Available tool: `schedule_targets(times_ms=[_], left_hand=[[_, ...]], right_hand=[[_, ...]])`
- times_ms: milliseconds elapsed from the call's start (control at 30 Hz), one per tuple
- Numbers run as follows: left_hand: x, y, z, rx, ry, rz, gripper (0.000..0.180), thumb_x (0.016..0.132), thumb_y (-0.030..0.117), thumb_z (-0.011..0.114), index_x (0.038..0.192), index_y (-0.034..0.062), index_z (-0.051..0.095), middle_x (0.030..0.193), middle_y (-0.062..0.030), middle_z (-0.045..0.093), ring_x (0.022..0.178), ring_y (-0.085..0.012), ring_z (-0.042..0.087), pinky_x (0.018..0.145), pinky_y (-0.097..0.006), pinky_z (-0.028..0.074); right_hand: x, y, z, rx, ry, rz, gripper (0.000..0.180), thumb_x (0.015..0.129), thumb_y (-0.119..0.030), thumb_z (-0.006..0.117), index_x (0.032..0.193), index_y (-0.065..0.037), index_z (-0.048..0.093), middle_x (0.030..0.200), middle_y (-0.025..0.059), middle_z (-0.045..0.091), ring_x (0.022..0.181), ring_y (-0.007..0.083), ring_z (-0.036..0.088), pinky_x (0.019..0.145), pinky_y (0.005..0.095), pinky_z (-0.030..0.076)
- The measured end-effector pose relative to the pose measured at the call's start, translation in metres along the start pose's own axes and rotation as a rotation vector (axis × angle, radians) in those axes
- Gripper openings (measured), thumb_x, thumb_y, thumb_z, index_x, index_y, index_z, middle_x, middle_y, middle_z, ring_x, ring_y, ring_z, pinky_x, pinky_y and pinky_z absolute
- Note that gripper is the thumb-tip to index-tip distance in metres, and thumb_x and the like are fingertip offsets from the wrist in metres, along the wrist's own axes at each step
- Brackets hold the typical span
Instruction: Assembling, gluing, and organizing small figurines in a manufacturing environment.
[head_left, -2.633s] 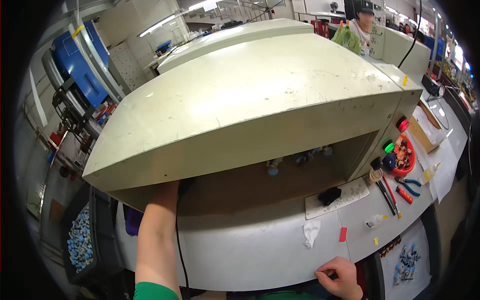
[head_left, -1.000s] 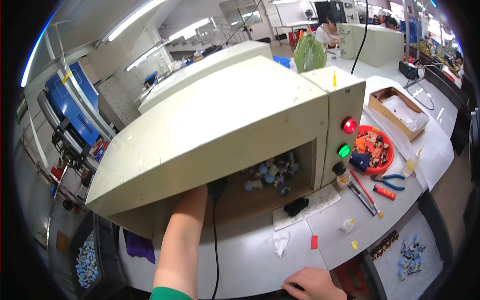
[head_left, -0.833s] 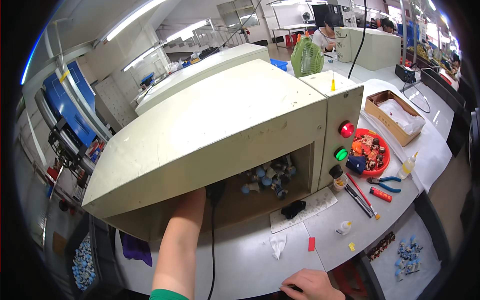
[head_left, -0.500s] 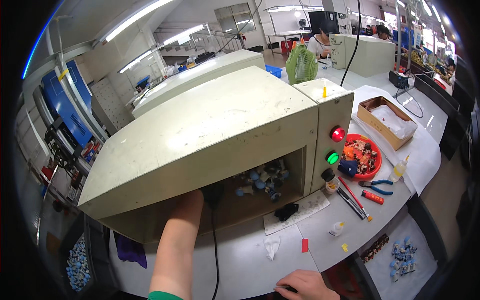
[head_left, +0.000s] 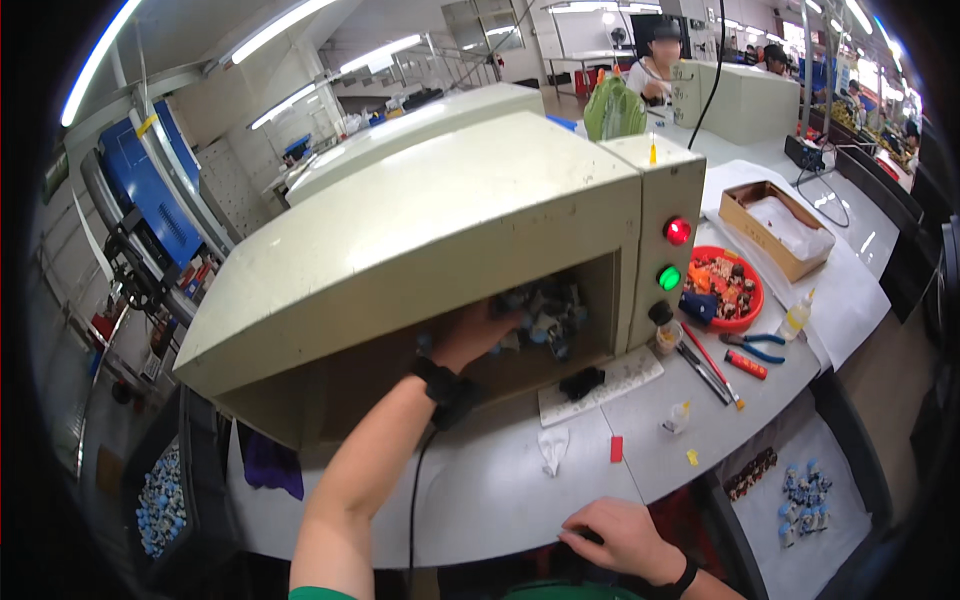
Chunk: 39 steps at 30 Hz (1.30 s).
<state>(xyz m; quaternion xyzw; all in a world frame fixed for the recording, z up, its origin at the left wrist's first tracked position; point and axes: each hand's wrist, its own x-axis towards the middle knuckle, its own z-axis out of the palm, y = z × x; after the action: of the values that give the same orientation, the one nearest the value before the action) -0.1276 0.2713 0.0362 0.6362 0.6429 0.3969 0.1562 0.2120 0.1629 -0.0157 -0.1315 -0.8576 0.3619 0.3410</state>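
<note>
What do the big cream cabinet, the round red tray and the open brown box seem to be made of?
Cream cabinet: apparently painted sheet metal, with flat panels, crisp folded edges and a dull sheen. Red tray: probably moulded plastic, uniformly bright with a smooth rounded rim. Brown box: cardboard by its matte tan walls and open top. The left hand reaches into the cabinet's opening.

Factory assembly floor: rows of cream metal machine cabinets (head_left: 440,230) on long white benches (head_left: 500,480), fluorescent strip lights (head_left: 300,20), parts bins (head_left: 160,500), other workers (head_left: 660,60) at stations.
</note>
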Motion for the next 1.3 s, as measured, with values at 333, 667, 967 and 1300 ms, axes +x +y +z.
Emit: schedule_targets(times_ms=[333, 667, 967, 1300], left_hand=[[-0.086, -0.027, -0.048, 0.792, -0.147, -0.275, 0.040, 0.084, 0.026, 0.061, 0.118, 0.0060, 0.057, 0.113, -0.0208, 0.058, 0.108, -0.0341, 0.056, 0.092, -0.040, 0.045], [-0.040, 0.007, 0.005, -0.172, 0.028, 0.022, 0.058, 0.090, 0.011, 0.058, 0.143, 0.0112, 0.034, 0.130, -0.0087, 0.052, 0.102, -0.0174, 0.057, 0.090, -0.031, 0.045], [-0.146, 0.112, -0.003, 0.165, -0.299, -0.048, 0.056, 0.083, 0.001, 0.056, 0.137, 0.0025, 0.041, 0.129, -0.0142, 0.049, 0.113, -0.0231, 0.050, 0.092, -0.030, 0.043], [-0.267, 0.133, -0.030, 0.266, -0.121, -0.469, 0.029, 0.098, 0.017, 0.048, 0.116, -0.0041, 0.057, 0.101, -0.0141, 0.062, 0.094, -0.0174, 0.057, 0.082, -0.028, 0.046]], right_hand=[[0.001, -0.004, -0.002, -0.039, 0.025, -0.030, 0.013, 0.076, -0.013, 0.072, 0.083, -0.008, 0.062, 0.073, 0.0045, 0.061, 0.068, 0.0224, 0.061, 0.059, 0.0312, 0.048], [-0.016, -0.004, -0.004, -0.082, 0.056, -0.025, 0.014, 0.082, -0.020, 0.066, 0.086, -0.006, 0.062, 0.080, 0.0083, 0.062, 0.074, 0.0272, 0.062, 0.066, 0.0365, 0.050], [-0.011, 0.007, 0.016, 0.065, 0.138, -0.141, 0.015, 0.080, -0.016, 0.063, 0.085, -0.007, 0.052, 0.080, 0.0073, 0.055, 0.079, 0.0282, 0.056, 0.067, 0.0391, 0.046], [-0.018, 0.010, 0.014, 0.050, 0.111, -0.100, 0.015, 0.082, -0.015, 0.063, 0.088, -0.008, 0.051, 0.083, 0.0059, 0.054, 0.079, 0.0260, 0.055, 0.067, 0.0369, 0.045]])
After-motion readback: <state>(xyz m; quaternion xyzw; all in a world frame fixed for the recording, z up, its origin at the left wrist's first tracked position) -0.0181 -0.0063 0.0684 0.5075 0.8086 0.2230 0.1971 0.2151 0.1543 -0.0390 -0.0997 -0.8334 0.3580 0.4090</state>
